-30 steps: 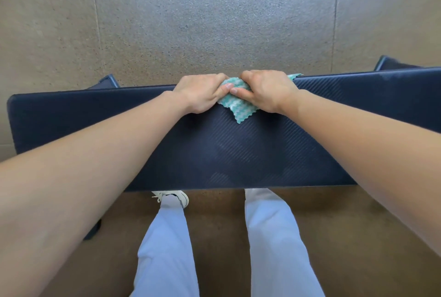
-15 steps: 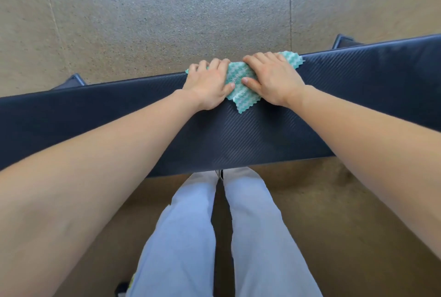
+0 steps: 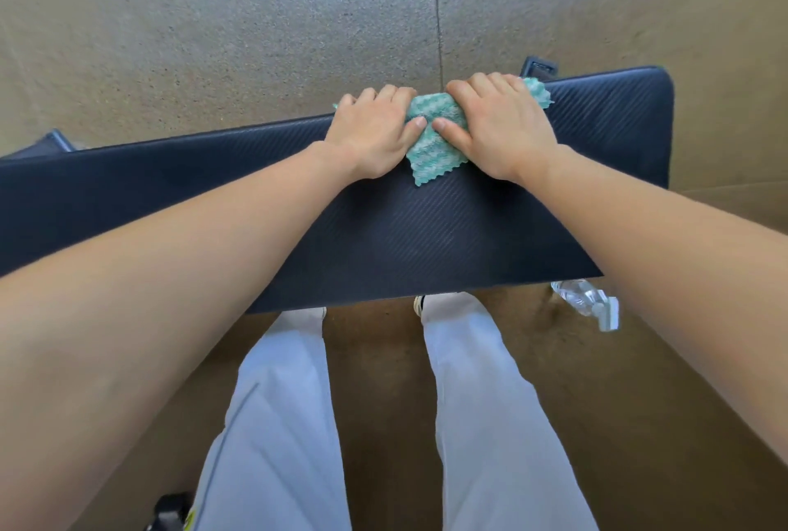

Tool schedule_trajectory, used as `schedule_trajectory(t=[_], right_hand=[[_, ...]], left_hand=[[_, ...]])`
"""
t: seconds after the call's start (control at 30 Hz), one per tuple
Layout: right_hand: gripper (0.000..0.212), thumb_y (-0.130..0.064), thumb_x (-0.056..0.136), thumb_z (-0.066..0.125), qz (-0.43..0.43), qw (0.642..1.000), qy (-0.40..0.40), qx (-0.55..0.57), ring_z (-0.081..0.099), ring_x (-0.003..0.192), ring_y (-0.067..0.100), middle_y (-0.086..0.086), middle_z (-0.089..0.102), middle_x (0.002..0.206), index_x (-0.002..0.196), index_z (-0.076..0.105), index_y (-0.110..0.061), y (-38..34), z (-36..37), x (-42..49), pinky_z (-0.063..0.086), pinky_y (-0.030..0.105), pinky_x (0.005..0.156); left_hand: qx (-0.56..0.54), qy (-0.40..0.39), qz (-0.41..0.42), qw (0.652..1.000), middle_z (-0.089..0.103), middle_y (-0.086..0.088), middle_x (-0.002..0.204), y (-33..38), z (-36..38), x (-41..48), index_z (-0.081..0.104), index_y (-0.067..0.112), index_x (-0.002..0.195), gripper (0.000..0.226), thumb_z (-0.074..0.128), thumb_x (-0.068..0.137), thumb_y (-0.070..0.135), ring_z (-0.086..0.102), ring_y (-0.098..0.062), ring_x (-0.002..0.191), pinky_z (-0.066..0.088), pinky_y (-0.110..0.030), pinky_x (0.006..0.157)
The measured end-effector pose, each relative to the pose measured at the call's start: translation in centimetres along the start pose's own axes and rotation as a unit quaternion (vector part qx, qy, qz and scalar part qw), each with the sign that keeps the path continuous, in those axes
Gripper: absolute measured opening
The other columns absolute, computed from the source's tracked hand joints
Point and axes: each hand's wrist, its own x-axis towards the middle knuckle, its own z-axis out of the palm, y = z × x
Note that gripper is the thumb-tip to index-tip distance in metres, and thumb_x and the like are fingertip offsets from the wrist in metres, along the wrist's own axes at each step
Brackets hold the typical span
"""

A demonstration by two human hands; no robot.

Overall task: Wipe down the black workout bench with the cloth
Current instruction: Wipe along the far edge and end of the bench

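The black workout bench (image 3: 409,240) runs left to right across the view, its right end visible. A green and white checked cloth (image 3: 428,146) lies on the pad at its far edge. My left hand (image 3: 375,134) presses on the cloth's left part, fingers curled over the far edge. My right hand (image 3: 499,125) presses on the cloth's right part, fingers likewise over the edge. A corner of the cloth sticks out beyond my right hand, and another corner points toward me between the thumbs.
A clear plastic bottle (image 3: 586,302) lies on the brown floor under the bench's near right side. Bench feet show at the far left (image 3: 47,142) and far right (image 3: 539,68). My legs in light trousers (image 3: 482,402) stand close to the bench.
Both hands have slid the cloth rightward along the bench's far edge; the bench's right end has come into view and the bottle now shows under it.
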Motion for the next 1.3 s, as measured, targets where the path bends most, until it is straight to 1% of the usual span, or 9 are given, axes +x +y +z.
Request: schedule_trajectory(t=[0.13,0.3,0.47,0.6,0.83,0.93,1.03,1.17,1.3], right_hand=[[0.059,-0.059,0.101,0.032,0.013,1.0,0.013,-0.005,0.055,0.113,0.037,0.015,0.061,0.117,0.132,0.052,-0.012,7.1,-0.6,-3.0,0.035,0.048,0.107],[0.064,-0.059,0.103,0.029,0.046,0.999,0.021,-0.002,0.043,0.134,0.034,0.014,0.053,0.135,0.144,0.042,-0.012,12.8,-0.6,-5.8,0.018,0.046,0.125],[0.072,-0.057,0.105,0.022,0.102,0.994,0.017,0.03,0.006,0.157,0.028,0.012,0.013,0.169,0.162,0.012,-0.013,15.0,0.2,-9.3,0.004,0.045,0.128],[0.077,-0.054,0.104,0.022,0.141,0.987,0.002,0.073,-0.006,0.158,0.028,0.014,-0.008,0.17,0.162,-0.003,-0.009,15.1,1.0,-11.4,0.008,0.044,0.128],[0.083,-0.043,0.106,0.041,0.218,0.955,0.011,0.202,-0.006,0.158,0.025,0.013,-0.015,0.169,0.16,-0.009,-0.004,13.9,2.4,-14.4,0.008,0.038,0.129],[0.084,-0.039,0.105,0.046,0.257,0.925,0.015,0.279,0.004,0.158,0.023,0.01,-0.008,0.171,0.161,-0.009,-0.008,13.5,2.4,-15.7,0.013,0.035,0.127],[0.079,-0.037,0.105,0.047,0.312,0.883,0.008,0.349,0.027,0.151,0.03,0.011,0.017,0.167,0.162,-0.002,-0.011,13.2,2.5,-17.1,0.032,0.046,0.116],[0.058,-0.039,0.106,0.044,0.379,0.833,0.0,0.404,0.049,0.131,0.04,0.013,0.042,0.151,0.155,0.026,-0.015,12.9,3.2,-19.5,0.042,0.048,0.098],[0.041,-0.038,0.102,0.052,0.415,0.789,-0.015,0.453,0.058,0.117,0.035,0.012,0.063,0.127,0.136,0.053,-0.016,12.6,4.1,-22.8,0.045,0.041,0.086]], left_hand=[[-0.004,-0.004,0.02,1.0,0.054,-0.009,0.143,6.9,-0.3,3.5,0.045,0.016,0.143,0.05,0.031,0.107,0.048,0.05,-0.035,0.13,0.036,-0.049,0.103],[0.001,-0.011,0.051,0.999,0.053,-0.01,0.143,12.7,-0.3,6.8,0.042,0.015,0.145,0.051,0.032,0.107,0.047,0.049,-0.036,0.13,0.037,-0.049,0.103],[0.043,-0.01,0.071,0.996,0.042,-0.013,0.153,17.0,0.2,8.4,0.026,0.011,0.157,0.066,0.035,0.105,0.051,0.042,-0.037,0.136,0.034,-0.052,0.108],[0.068,-0.002,0.095,0.993,0.04,-0.014,0.153,19.2,0.2,9.2,0.022,0.008,0.159,0.077,0.041,0.101,0.055,0.042,-0.037,0.137,0.036,-0.054,0.108],[0.087,0.006,0.159,0.983,0.039,-0.014,0.152,22.5,-0.1,10.6,0.017,0.01,0.161,0.097,0.049,0.085,0.06,0.043,-0.036,0.134,0.039,-0.053,0.107],[0.127,0.016,0.189,0.974,0.037,-0.013,0.153,23.6,0.1,11.1,0.019,0.017,0.161,0.096,0.047,0.083,0.064,0.043,-0.038,0.132,0.041,-0.053,0.105],[0.191,0.009,0.253,0.948,0.038,-0.011,0.153,24.8,-0.1,11.5,0.037,0.024,0.152,0.082,0.045,0.083,0.068,0.04,-0.041,0.134,0.039,-0.053,0.104],[0.314,-0.047,0.303,0.899,0.057,-0.004,0.126,28.2,-0.4,11.7,0.061,0.024,0.125,0.07,0.03,0.085,0.072,0.044,-0.035,0.127,0.031,-0.059,0.105],[0.366,-0.093,0.356,0.855,0.067,-0.002,0.114,31.1,1.6,9.8,0.07,0.022,0.116,0.07,0.023,0.09,0.068,0.053,-0.03,0.118,0.016,-0.066,0.116]])
